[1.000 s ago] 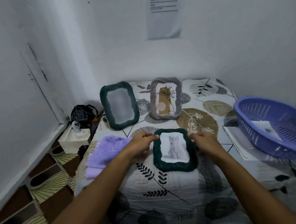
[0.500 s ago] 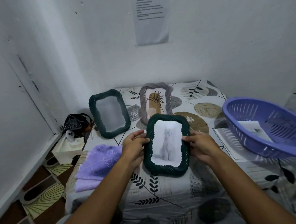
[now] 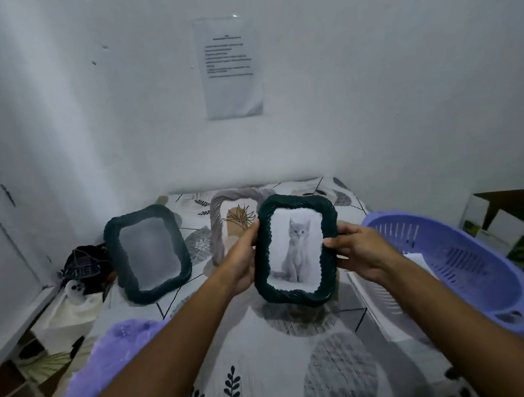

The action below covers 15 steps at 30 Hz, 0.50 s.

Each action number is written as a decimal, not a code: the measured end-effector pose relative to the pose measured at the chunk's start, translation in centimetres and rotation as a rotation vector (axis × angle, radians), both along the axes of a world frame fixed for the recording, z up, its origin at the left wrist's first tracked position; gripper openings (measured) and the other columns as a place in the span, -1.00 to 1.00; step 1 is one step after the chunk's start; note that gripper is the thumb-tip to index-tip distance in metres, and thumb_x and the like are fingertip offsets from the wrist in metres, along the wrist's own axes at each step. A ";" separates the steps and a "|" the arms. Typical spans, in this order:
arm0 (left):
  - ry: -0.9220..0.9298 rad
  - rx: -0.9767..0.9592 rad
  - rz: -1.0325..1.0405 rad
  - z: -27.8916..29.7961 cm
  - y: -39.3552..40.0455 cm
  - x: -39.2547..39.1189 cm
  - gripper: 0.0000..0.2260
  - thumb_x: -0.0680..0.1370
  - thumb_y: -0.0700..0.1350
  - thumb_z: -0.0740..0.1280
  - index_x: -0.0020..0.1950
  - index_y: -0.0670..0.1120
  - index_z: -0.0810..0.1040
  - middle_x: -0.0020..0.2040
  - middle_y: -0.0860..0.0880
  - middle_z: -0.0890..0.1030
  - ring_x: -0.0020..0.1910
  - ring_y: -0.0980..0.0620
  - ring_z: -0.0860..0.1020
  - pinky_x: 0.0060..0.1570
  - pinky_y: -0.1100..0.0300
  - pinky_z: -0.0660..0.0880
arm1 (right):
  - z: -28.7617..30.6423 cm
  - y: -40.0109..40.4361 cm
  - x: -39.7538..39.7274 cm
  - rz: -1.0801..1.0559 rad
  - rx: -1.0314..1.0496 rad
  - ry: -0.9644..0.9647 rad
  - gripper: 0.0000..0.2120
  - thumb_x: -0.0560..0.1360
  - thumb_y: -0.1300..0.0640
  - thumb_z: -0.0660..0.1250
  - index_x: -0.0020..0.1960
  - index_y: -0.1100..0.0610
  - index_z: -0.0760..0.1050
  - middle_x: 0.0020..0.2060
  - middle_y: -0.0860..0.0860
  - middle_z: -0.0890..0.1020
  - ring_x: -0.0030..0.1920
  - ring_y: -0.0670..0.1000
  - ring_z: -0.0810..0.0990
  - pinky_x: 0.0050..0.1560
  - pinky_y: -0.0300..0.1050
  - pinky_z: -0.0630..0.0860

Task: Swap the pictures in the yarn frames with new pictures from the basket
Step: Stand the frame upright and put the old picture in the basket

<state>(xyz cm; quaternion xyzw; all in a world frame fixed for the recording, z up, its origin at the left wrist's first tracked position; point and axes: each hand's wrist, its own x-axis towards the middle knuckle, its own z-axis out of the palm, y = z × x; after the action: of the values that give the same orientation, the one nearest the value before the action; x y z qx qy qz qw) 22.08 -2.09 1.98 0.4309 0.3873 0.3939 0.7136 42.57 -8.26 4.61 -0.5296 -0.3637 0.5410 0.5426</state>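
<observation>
Risk sits mostly in the grip: the dark green yarn frame (image 3: 296,250) with the kitten picture (image 3: 297,251) is held clear of the patterned tabletop (image 3: 264,351), upright and tilted a little, and only by its two long sides. The left hand (image 3: 243,261) wraps the left side with its thumb on the front rim; the right hand (image 3: 354,251) pinches the right side, thumb forward and fingers behind. The yarn wrap looks soft and ridged, so a loosened pinch could let the frame twist or drop onto the tabletop. How the picture is fixed at the back cannot be seen; pulling at the paper from the front would probably crease or tear it.

Behind it, toward the far edge of the tabletop, the grey yarn frame (image 3: 234,221) and the second dark green frame (image 3: 149,254) lean upright; a careless swing of the held frame could knock either flat. The purple basket (image 3: 461,266) overhangs the right edge, with white sheets under and beside it, and a bump from the right forearm might tip it off. A lilac cloth (image 3: 111,361) lies at the near left edge
</observation>
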 end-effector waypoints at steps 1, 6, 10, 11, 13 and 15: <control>-0.025 -0.009 -0.010 0.2 0.8 0.7 -0.55 0.61 0.19 0.12 0.24 -0.13 0.50 0.00 -0.12 0.68 0.03 -0.10 0.62 0.07 -0.06 0.53 | 0.5 0.7 0.6 -0.006 -0.008 -0.037 -0.77 0.43 0.49 0.30 -0.01 0.25 0.54 -0.16 0.16 0.65 -0.18 0.11 0.62 -0.17 -0.01 0.55; -0.028 0.013 -0.065 1.1 4.6 4.5 -0.45 0.54 0.30 0.12 0.20 -0.11 0.58 0.13 -0.22 0.63 0.15 -0.22 0.58 0.25 -0.17 0.43 | 2.4 4.0 3.8 0.078 -0.035 -0.140 -0.82 0.49 0.31 0.34 0.07 0.14 0.54 -0.10 0.14 0.62 -0.11 0.13 0.58 -0.09 0.01 0.54; 0.074 0.002 0.010 1.6 7.8 7.5 -0.43 0.51 0.37 0.15 0.06 -0.10 0.64 -0.03 -0.19 0.69 -0.12 -0.15 0.67 -0.17 0.06 0.58 | 2.5 6.8 6.3 0.054 -0.127 -0.066 -0.62 0.50 -0.19 0.28 -0.04 0.14 0.52 -0.23 0.10 0.61 -0.16 0.11 0.57 -0.10 -0.02 0.50; 0.100 0.002 0.033 1.5 8.6 8.2 -0.41 0.50 0.38 0.16 0.07 -0.11 0.63 -0.06 -0.18 0.69 -0.14 -0.14 0.67 -0.22 0.10 0.57 | 2.5 7.5 6.8 0.038 -0.148 -0.048 -0.57 0.49 -0.24 0.25 -0.05 0.14 0.52 -0.20 0.11 0.60 -0.14 0.12 0.56 -0.10 -0.02 0.49; 0.132 0.002 0.085 1.1 10.0 9.4 -0.38 0.45 0.40 0.21 0.05 -0.13 0.63 -0.08 -0.19 0.69 -0.14 -0.16 0.66 -0.20 0.04 0.60 | 1.9 9.1 7.4 0.008 -0.180 -0.043 -0.53 0.49 -0.28 0.22 0.02 0.13 0.52 -0.11 0.13 0.59 -0.08 0.14 0.56 -0.11 -0.02 0.50; 0.153 0.003 0.102 0.5 10.8 10.3 -0.27 0.35 0.48 0.25 0.07 -0.16 0.63 -0.07 -0.21 0.69 -0.11 -0.21 0.67 -0.05 -0.13 0.60 | 1.4 10.2 7.7 -0.025 -0.197 -0.072 -0.53 0.49 -0.28 0.23 0.10 0.11 0.51 -0.04 0.14 0.60 -0.04 0.15 0.57 -0.13 -0.02 0.50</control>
<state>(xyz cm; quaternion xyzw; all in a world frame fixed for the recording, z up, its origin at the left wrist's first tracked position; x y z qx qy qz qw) 32.40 8.75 2.44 0.4407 0.4616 0.3963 0.6600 50.27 1.91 6.03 -0.6039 -0.3213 0.5480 0.4814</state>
